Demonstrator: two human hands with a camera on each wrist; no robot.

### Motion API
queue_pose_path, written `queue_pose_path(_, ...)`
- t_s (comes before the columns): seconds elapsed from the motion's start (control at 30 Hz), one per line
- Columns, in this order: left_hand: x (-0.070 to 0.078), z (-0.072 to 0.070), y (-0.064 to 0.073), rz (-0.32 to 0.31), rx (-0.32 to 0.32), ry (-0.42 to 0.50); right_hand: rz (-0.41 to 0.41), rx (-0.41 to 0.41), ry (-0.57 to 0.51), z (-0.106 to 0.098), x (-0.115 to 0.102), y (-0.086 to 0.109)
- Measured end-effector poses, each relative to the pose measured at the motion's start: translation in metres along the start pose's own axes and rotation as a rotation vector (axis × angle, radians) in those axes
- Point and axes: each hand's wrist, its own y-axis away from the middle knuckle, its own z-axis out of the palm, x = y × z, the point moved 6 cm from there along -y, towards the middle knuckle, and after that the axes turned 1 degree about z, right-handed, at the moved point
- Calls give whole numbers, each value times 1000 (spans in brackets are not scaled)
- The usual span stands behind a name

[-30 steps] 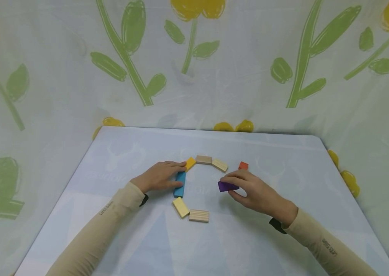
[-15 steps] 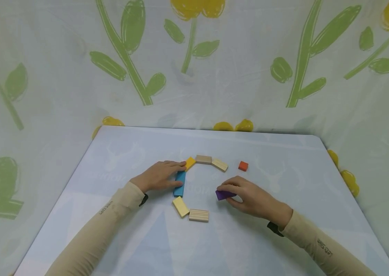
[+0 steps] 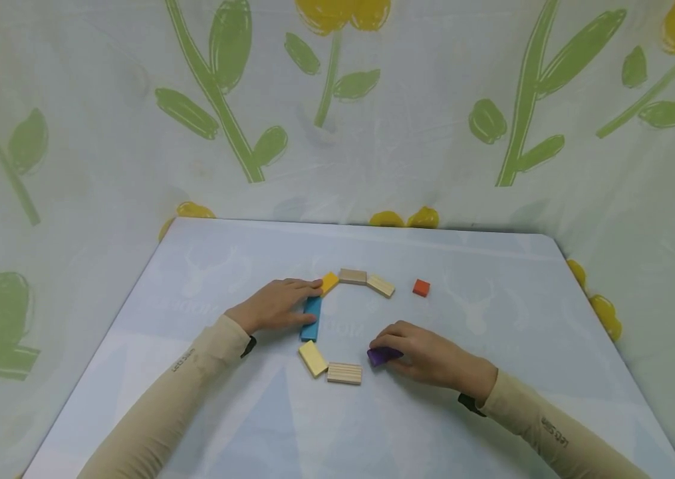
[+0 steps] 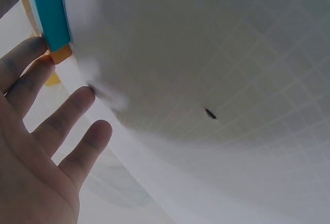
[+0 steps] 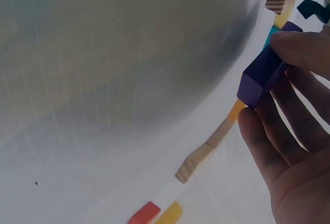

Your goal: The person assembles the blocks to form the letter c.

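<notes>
In the head view my left hand (image 3: 274, 307) lies at the left side of a curved row of wooden blocks. Its thumb overlaps the blue block (image 3: 311, 326), and its fingertips are right at the orange-yellow block (image 3: 330, 284). The left wrist view shows its fingers spread beside the end of the blue block (image 4: 49, 12). My right hand (image 3: 433, 356) pinches a purple block (image 3: 382, 356) between thumb and fingers, close to the right end of the striped wood block (image 3: 344, 373). That purple block (image 5: 260, 74) is tilted in the right wrist view.
A pale yellow block (image 3: 313, 359) sits between the blue and striped blocks. A brown block (image 3: 352, 276) and a light wood block (image 3: 381, 286) form the far part of the row. Apart to the right is a red block (image 3: 421, 287). Behind the table (image 3: 493, 266) hangs a flowered cloth (image 3: 409, 146).
My right hand has moved toward me and slightly left with the purple block, from beneath the red block to beside the striped block. The red block now shows fully. My left hand has stayed put.
</notes>
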Motion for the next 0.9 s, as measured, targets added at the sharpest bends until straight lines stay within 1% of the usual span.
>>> queue_pose_path(0.17,0,-2,1,24,18,-1,24,-65,-32,10,2,-2)
queue_pose_path(0.27,0,-1,1,26,16,2,39,-91,-42,15,3,-2)
queue_pose_path(0.57,-1,0,1,7,0,-8,25,-88,-49,17,-2,-1)
queue_pose_path(0.9,0,0,1,4,1,-4,19,-105,-60,21,-6,-3)
